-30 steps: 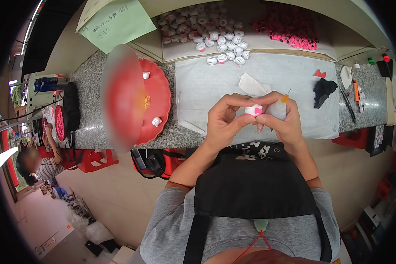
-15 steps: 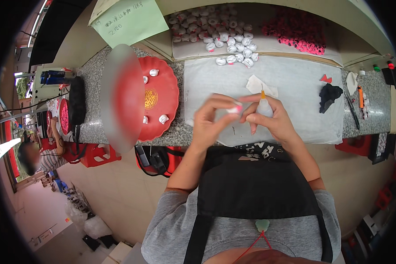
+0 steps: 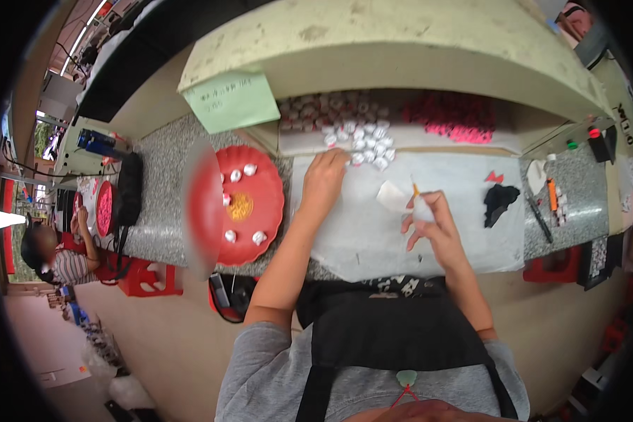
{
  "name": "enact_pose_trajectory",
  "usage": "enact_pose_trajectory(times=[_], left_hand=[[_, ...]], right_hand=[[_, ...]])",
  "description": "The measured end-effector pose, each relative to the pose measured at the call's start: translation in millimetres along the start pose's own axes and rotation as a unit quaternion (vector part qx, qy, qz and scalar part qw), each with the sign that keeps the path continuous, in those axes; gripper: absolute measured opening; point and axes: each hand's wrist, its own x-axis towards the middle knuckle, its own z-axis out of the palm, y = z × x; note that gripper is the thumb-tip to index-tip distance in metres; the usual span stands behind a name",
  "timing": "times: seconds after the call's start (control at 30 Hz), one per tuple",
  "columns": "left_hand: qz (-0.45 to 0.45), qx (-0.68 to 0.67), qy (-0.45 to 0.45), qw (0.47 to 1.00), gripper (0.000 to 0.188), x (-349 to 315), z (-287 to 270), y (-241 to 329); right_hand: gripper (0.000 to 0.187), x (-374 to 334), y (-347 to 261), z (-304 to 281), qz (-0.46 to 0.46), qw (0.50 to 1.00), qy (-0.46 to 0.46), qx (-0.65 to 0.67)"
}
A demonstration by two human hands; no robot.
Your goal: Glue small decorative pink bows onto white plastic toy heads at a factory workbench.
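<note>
My left hand [image 3: 323, 181] reaches to the left front edge of a pile of small white round pieces [image 3: 373, 146], its fingers stretched forward and the tips close to the nearest ones. Whether it touches one is hard to see. A small translucent squeeze bottle [image 3: 423, 209] with an orange-based needle tip is held in my right hand [image 3: 439, 232], tip pointing up and away. On my left, a red scalloped tray [image 3: 271, 190] carries several of the white pieces; one near its middle shows pink [image 3: 226, 199].
White paper [image 3: 373, 239] covers the worktop under a shelf. A folded white scrap [image 3: 392, 197], a black cloth [image 3: 500, 202] and pink parts [image 3: 457, 126] lie about. An orange marker [image 3: 552, 195] is at right. Another person [image 3: 74, 257] sits far left.
My left hand has left the middle and gone forward to the pile, without the pink-and-white piece. A pink-marked piece now shows in the tray. The right hand keeps the bottle; the view has shifted.
</note>
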Motion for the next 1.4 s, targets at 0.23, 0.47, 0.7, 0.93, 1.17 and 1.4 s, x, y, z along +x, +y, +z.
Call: enact_pose_trajectory(times=[0.23, 0.47, 0.7, 0.93, 1.17, 1.4], left_hand=[[-0.073, -0.052, -0.014, 0.996, 0.020, -4, -5, 5], [-0.279, -0.567, 0.048, 0.774, 0.020, -19, -18, 38], [-0.240, -0.690, 0.063, 0.680, 0.023, -21, -35, 91], [-0.217, -0.697, 0.050, 0.682, 0.033, -31, -41, 98], [-0.208, -0.699, 0.035, 0.684, 0.033, -34, -44, 102], [-0.204, -0.694, 0.024, 0.690, 0.033, -33, -44, 103]], right_hand=[[0.024, -12, -19, -6, -0.070, 0.995, 0.070, -0.034], [0.023, -4, -18, -13, -0.133, 0.974, 0.136, 0.123], [0.024, -9, -41, 8, -0.212, 0.956, 0.150, 0.139], [0.040, -24, -32, 23, -0.442, 0.866, 0.094, -0.213], [0.045, -27, -32, 28, -0.440, 0.859, 0.060, -0.257], [0.046, -26, -30, 29, -0.443, 0.859, 0.064, -0.251]])
